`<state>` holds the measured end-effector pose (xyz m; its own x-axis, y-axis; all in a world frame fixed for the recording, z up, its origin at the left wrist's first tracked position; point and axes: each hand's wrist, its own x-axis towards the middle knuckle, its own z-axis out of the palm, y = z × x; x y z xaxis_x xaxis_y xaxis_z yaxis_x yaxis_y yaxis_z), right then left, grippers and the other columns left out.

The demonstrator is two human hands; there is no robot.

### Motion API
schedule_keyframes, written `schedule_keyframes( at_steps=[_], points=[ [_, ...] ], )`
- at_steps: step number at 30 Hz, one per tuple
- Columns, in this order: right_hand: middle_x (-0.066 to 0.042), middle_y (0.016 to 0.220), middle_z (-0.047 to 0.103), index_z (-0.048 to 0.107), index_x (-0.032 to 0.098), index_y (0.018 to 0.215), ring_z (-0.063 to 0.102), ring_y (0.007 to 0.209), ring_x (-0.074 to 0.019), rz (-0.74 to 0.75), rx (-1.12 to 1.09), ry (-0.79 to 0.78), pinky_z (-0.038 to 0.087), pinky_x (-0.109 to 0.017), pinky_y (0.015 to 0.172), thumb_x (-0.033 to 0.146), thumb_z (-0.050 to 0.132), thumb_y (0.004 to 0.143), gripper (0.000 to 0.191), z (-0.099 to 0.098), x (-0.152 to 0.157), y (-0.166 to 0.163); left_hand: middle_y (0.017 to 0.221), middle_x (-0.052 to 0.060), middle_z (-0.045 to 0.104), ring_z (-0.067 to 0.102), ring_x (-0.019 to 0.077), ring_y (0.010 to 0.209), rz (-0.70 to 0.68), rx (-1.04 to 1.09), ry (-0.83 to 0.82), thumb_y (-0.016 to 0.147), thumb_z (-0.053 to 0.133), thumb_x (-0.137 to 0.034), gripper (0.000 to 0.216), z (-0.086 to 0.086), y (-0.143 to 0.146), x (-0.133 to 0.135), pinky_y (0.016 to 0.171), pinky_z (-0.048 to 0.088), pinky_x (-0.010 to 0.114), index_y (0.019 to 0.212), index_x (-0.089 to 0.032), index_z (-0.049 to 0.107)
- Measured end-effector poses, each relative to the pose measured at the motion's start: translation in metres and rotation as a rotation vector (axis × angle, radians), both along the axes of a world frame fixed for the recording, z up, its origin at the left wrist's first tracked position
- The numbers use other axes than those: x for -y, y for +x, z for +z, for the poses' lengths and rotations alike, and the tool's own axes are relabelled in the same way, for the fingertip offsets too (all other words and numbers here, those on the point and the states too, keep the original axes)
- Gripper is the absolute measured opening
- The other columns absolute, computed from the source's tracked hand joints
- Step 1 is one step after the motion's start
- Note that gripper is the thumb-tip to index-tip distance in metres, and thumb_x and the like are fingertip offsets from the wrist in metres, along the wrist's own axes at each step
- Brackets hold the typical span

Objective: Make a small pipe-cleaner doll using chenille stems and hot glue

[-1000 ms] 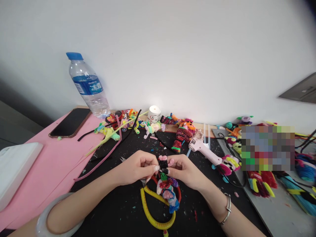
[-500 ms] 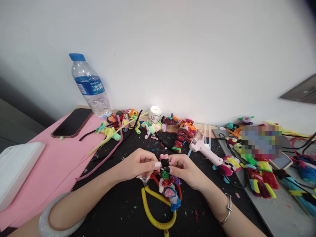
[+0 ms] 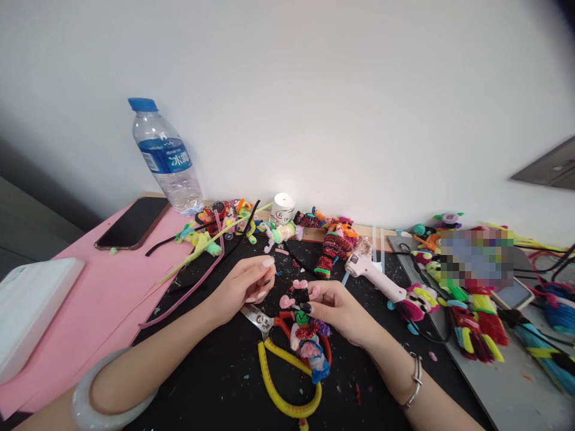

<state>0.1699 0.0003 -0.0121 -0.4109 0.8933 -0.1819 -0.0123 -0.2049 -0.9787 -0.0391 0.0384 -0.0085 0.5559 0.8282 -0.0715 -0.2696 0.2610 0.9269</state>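
My right hand [image 3: 335, 308] pinches a small pink-and-black fuzzy pipe-cleaner figure [image 3: 296, 295] between thumb and fingers. Pink curled ends stick out from its black middle. My left hand [image 3: 245, 284] is apart from it, to the left, with thumb and fingertips drawn together; whatever they may hold is hidden. Below the hands lie scissors [image 3: 287, 395] with metal blades and yellow and red handles. Resting over the red handle is a pipe-cleaner doll [image 3: 309, 350] in green, red, white and blue.
A pink glue gun [image 3: 375, 277] lies to the right. Behind are a white paper cup [image 3: 283, 208], several pipe-cleaner dolls [image 3: 335, 245] and a water bottle [image 3: 166, 158]. A dark phone [image 3: 133, 222] and white box [image 3: 38, 314] rest on pink paper [image 3: 96, 305] at left.
My left hand has let go of the pink-and-black figure and moved up and left, uncovering the scissor blades and a pink curl. My right hand keeps its hold, nearly still.
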Motion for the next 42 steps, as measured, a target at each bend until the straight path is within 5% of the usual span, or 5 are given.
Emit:
schedule_keyframes(
  at_steps=[9, 21, 30, 36, 42],
  points=[
    [-0.002, 0.074, 0.061, 0.061, 0.013, 0.074, 0.055, 0.066, -0.0132, 0.065, -0.032, -0.044, 0.043, -0.025, 0.06, 0.044, 0.071, 0.07, 0.033, 0.005, 0.0, -0.0017, 0.047, -0.009, 0.031, 0.021, 0.0022, 0.038, 0.04, 0.037, -0.073, 0.085, 0.054, -0.023, 0.035, 0.0055, 0.0021, 0.0005, 0.042, 0.014, 0.02, 0.06, -0.017, 0.03],
    [-0.001, 0.073, 0.06, 0.054, 0.016, 0.067, 0.058, 0.069, -0.0149, 0.012, -0.058, -0.076, 0.044, -0.026, 0.062, 0.043, 0.074, 0.067, 0.034, 0.0036, 0.0022, -0.0016, 0.04, -0.007, 0.025, 0.022, 0.0039, 0.039, 0.08, -0.077, 0.032, 0.087, 0.049, -0.041, 0.051, -0.0027, -0.0014, -0.0012, 0.043, 0.013, 0.023, 0.045, -0.015, 0.033],
    [0.0, 0.072, 0.058, 0.054, 0.016, 0.066, 0.057, 0.069, -0.0141, 0.006, -0.048, -0.07, 0.043, -0.026, 0.065, 0.043, 0.074, 0.068, 0.034, 0.004, 0.002, -0.0016, 0.065, -0.006, 0.044, 0.029, 0.0018, 0.041, 0.114, 0.048, -0.048, 0.087, 0.049, -0.027, 0.023, 0.0059, 0.001, -0.0026, 0.044, 0.021, 0.02, 0.068, -0.015, 0.044],
    [0.0, 0.072, 0.06, 0.054, 0.016, 0.067, 0.058, 0.069, -0.0152, 0.01, -0.052, -0.071, 0.043, -0.026, 0.061, 0.043, 0.074, 0.067, 0.034, 0.0027, 0.0021, -0.0013, 0.047, -0.004, 0.035, 0.026, 0.0053, 0.043, 0.158, 0.059, 0.002, 0.088, 0.046, -0.039, 0.047, 0.001, -0.0011, -0.0035, 0.044, 0.022, 0.022, 0.049, -0.014, 0.036],
    [0.001, 0.068, 0.059, 0.053, 0.016, 0.066, 0.057, 0.066, -0.0143, 0.018, -0.049, -0.064, 0.041, -0.025, 0.058, 0.044, 0.074, 0.067, 0.034, 0.0027, 0.0013, -0.0014, 0.052, -0.002, 0.037, 0.027, 0.0057, 0.043, 0.153, 0.145, -0.037, 0.086, 0.04, -0.053, 0.054, 0.0047, -0.0011, -0.0038, 0.044, 0.025, 0.023, 0.048, -0.017, 0.025]
  ],
)
